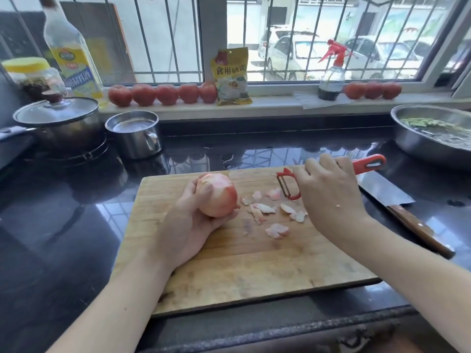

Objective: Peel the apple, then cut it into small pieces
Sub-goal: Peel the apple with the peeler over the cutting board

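Left hand (193, 220): fingers cradle the half-peeled apple (218, 194) — above the chopping board (254, 271).
Right hand (328, 189): fingers grip the red peeler (289, 186) — over the peels (265, 208).

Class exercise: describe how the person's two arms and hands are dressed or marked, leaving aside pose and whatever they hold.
Both forearms are bare, no sleeves in view. The left hand and right hand wear no gloves, and no rings, watch or bracelet show. A small pale speck sits on the right hand's back.

I count: one apple (218, 194), one peeler (289, 186), one cleaver (397, 200), one cutting board (229, 271), eight tomatoes (144, 94) on the sill, two bottles (70, 49), one lidded pot (58, 121).
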A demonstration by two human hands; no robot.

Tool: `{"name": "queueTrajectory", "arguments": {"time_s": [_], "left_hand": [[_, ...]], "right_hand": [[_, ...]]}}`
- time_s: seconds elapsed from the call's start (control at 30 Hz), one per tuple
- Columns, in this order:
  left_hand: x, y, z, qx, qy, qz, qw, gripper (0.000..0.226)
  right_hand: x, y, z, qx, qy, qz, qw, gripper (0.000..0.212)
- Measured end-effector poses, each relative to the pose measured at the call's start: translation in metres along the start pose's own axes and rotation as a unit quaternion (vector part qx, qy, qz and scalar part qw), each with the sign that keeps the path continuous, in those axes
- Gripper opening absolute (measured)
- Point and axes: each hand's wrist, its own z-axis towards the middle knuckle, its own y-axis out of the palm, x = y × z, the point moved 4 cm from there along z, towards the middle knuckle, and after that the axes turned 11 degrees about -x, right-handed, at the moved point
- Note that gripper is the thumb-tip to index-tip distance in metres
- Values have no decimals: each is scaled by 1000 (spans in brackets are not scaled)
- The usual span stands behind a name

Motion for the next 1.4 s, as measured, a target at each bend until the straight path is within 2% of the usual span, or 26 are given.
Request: {"name": "queueTrajectory", "arguments": {"time_s": [0.07, 0.13, 0.23, 0.3, 0.37, 0.4, 0.57, 0.73, 0.83, 1.0, 1.07, 1.17, 1.23, 1.3, 1.37, 1.4], "left_hand": [[0, 2, -1, 4, -8, 37, 999, 62], [0, 2, -2, 7, -15, 74, 997, 82], [0, 1, -2, 4, -12, 103, 995, 96], [0, 3, -1, 0, -11, 116, 993, 98], [-1, 3, 0, -2, -9, 116, 993, 99], [-1, 2, 0, -6, -8, 113, 994, 100], [-1, 7, -2, -26, 6, 103, 994, 102], [0, 10, -3, -28, -11, 118, 993, 96], [1, 10, -5, -42, -21, 103, 994, 93], [-3, 5, -5, -60, -42, 51, 996, 74], [-4, 2, -2, -55, -45, 45, 996, 70], [-4, 2, 0, -58, -43, 39, 997, 64], [-3, 4, 0, -68, -44, 39, 996, 65], [-2, 4, 0, -75, -44, 36, 996, 69], [-1, 5, -1, -78, -46, 21, 996, 71], [-2, 5, -1, -78, -47, 14, 996, 71]], "right_hand": [[0, 3, 0, -25, -3, 1, 1000, 39], [0, 8, 2, -28, 8, 11, 1000, 38], [-3, 6, 3, 45, 2, 101, 994, 23], [-14, -6, -6, 119, -70, 171, 975, 9], [-34, -23, -16, 136, -138, 171, 966, 9], [-42, -29, -17, 137, -145, 169, 965, 13], [-65, -34, -11, 133, -119, 151, 972, 16], [-57, -29, -3, 179, -101, 141, 968, 15], [-41, -10, 12, 138, -100, 97, 981, 17], [-10, 25, 26, -36, -23, 22, 999, 24], [-6, 24, 22, -63, -26, 11, 998, 26], [-8, 17, 14, -13, -26, -23, 999, 42], [-6, 9, 11, 88, -3, -30, 996, 59], [-3, 5, 12, 175, -4, -35, 984, 49], [-2, 9, 18, 140, -27, -55, 988, 25], [0, 11, 19, 107, -24, -58, 992, 22]]}}
